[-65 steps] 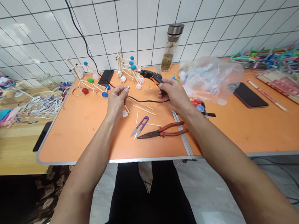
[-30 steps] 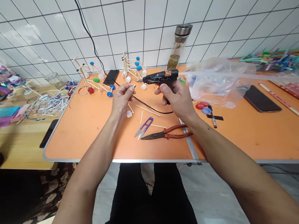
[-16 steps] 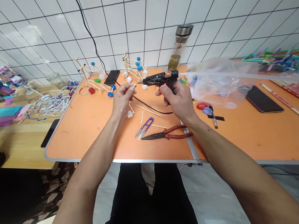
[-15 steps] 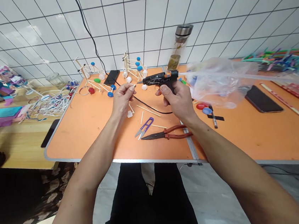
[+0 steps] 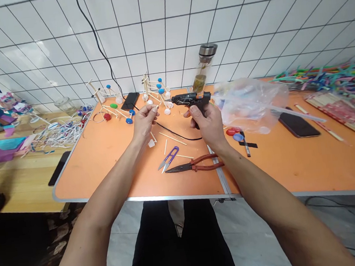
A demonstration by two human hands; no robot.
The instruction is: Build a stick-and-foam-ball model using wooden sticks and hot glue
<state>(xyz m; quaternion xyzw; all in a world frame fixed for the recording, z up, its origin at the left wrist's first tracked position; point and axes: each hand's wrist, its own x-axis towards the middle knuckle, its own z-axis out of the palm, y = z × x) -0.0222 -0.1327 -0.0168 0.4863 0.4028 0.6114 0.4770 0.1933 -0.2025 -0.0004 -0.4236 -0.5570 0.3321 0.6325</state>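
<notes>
My right hand [image 5: 204, 121] is closed round the grip of a black hot glue gun [image 5: 191, 99], held level above the orange table [image 5: 104, 157] with its nozzle pointing left. My left hand [image 5: 143, 121] pinches a small white piece with a short wooden stick [image 5: 154, 109] just left of the nozzle; a small gap separates them. The gun's black cord [image 5: 178, 136] trails across the table under both hands.
Purple thread snips [image 5: 167, 157] and red-handled pliers [image 5: 196, 165] lie near the front. Stick-and-cap models [image 5: 155, 91] [image 5: 108, 106], a phone [image 5: 129, 100] and a glass bottle [image 5: 204, 69] stand at the back. A clear plastic bag [image 5: 250, 102], bottle caps [image 5: 234, 134] and another phone [image 5: 298, 123] lie right.
My right hand lifted the glue gun off the table and levelled it, nozzle toward the piece in my left hand. The camera has tilted slightly; both hands stay close together.
</notes>
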